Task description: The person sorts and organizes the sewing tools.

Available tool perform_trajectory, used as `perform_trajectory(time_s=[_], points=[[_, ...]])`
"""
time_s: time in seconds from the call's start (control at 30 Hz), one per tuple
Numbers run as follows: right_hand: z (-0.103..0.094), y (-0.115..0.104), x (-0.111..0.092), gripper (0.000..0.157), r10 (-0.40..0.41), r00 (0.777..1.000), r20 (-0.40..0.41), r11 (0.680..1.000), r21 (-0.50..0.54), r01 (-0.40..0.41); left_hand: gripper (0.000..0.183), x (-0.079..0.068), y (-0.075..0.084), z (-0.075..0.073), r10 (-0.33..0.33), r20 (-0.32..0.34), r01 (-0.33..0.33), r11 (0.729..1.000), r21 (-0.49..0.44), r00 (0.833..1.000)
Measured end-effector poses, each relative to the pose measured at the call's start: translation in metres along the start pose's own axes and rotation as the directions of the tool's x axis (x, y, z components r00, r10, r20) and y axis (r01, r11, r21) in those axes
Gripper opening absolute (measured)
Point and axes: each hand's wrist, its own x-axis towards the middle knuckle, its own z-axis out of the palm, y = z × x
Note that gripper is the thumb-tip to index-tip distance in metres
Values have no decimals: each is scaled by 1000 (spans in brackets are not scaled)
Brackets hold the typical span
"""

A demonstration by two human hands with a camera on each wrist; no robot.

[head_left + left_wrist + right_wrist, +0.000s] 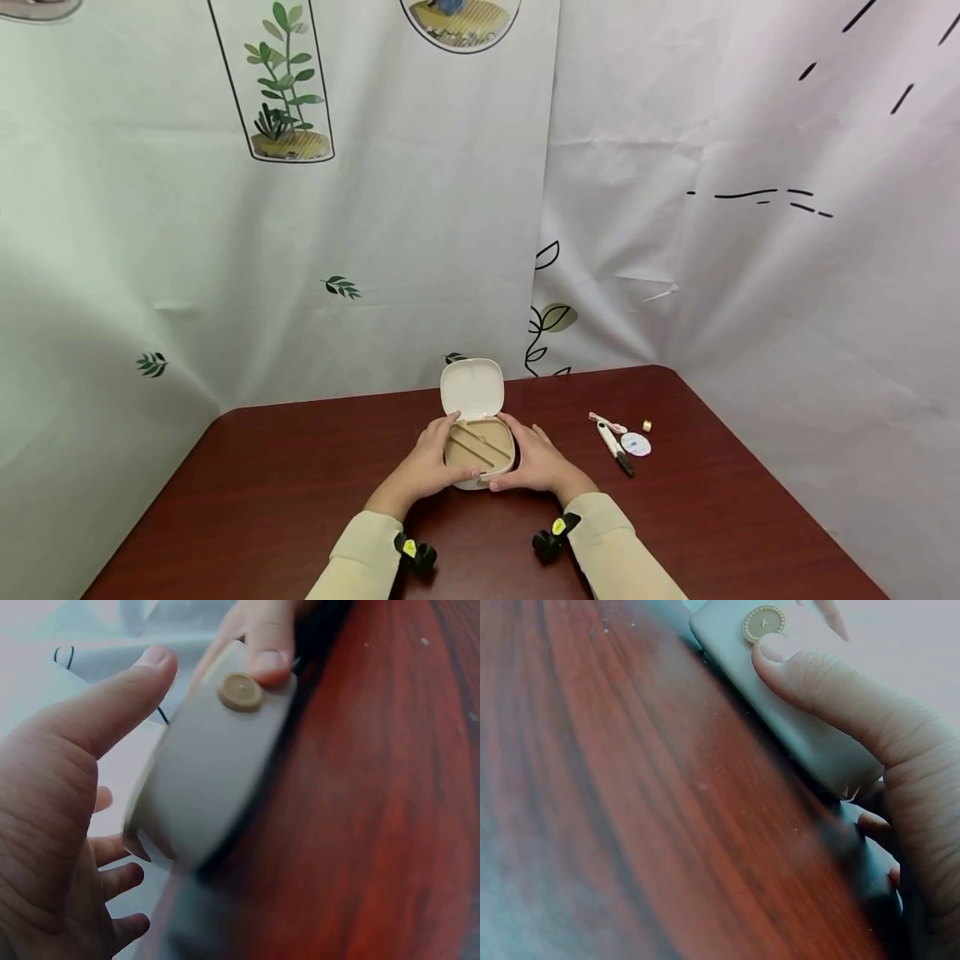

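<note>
A small white case (498,477) stands on the table with its lid (472,387) raised at the back. Its beige insert (487,442) has long diagonal grooves. My left hand (429,462) is spread round the case's left side, its thumb reaching over the front. In the left wrist view that thumb (135,686) looks apart from the front wall (214,765). My right hand (536,460) holds the right side, with its thumb (817,679) against the front wall beside a round tan button (764,624). The fingers behind the case are partly hidden.
To the right lie a white stick with a dark end (617,450), a pink-and-white piece (607,423), a white disc (636,444) and a small pale piece (647,426). A printed white cloth (405,208) hangs behind the dark red table (315,467).
</note>
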Motion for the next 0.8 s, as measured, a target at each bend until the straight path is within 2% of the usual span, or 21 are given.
perform_trajectory(time_s=[0.3,0.47,0.57,0.63,0.7,0.77,0.8], points=[[-2,-2,0,115,4,1000,-5,1000,-2,-4,108,1,-13,10,-45,-30,44,998,-44,999],[-13,-1,-1,117,23,997,74,1000,11,-23,106,2,-18,11,-49,-52,47,998,-33,997],[-26,2,-4,109,44,993,108,998,44,-49,105,1,-20,11,-39,-65,38,999,-17,997],[-35,7,-7,97,67,995,68,996,59,-71,104,-1,-21,11,-39,-70,39,999,-8,997],[-45,12,-11,81,123,992,-18,991,56,-121,103,-2,-23,12,-44,-67,45,999,10,997],[-57,16,-15,65,207,969,-134,978,41,-204,104,-3,-23,13,-50,-62,52,998,22,997],[-63,18,-18,60,259,948,-187,966,29,-258,104,-4,-23,13,-51,-59,52,998,29,997]])
